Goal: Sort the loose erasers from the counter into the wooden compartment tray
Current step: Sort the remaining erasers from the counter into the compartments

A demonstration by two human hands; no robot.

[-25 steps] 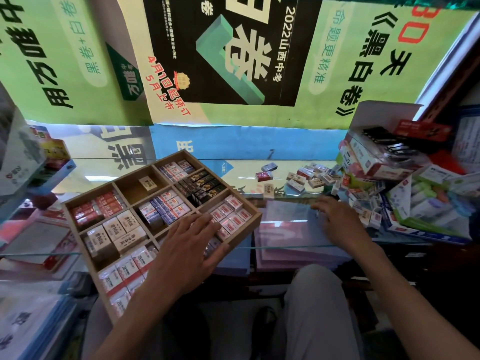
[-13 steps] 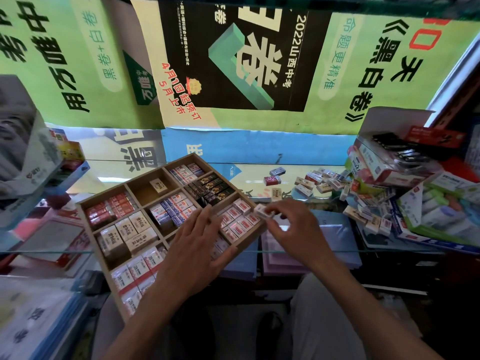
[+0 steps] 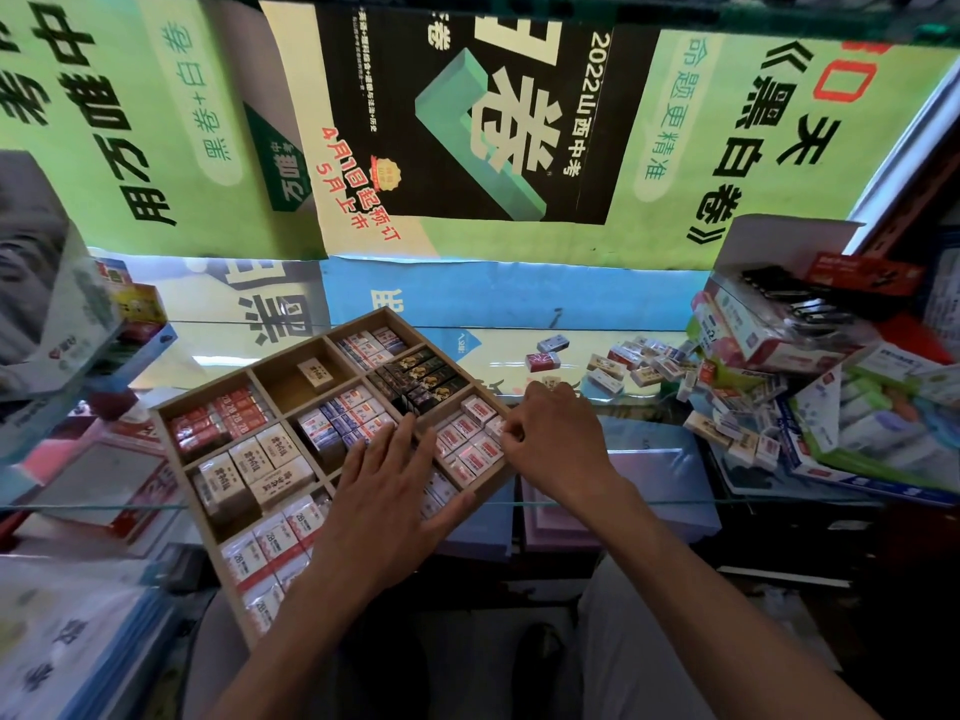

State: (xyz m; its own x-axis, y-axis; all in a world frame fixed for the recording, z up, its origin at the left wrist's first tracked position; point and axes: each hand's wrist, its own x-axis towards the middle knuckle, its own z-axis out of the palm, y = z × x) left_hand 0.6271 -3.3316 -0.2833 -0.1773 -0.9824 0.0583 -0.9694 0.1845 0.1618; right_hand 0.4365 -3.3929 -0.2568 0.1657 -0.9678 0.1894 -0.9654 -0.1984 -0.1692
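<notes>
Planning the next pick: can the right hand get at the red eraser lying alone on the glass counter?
Probably yes: the right hand is at the tray's edge, and bare glass lies between it and the red eraser.

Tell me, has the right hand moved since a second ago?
Yes. The right hand left the loose erasers on the counter and now sits at the wooden tray's right-hand compartment.

Pale wooden tray (image 3: 179, 449): red-wrapped erasers (image 3: 218, 420) at its left corner, white ones with dark lettering (image 3: 254, 470) beside them, black-and-gold ones (image 3: 423, 376) toward the far corner, white with red print (image 3: 467, 439) by the right edge. Green posters (image 3: 130, 122) behind, black poster (image 3: 467, 106) with red lettering between them.
</notes>
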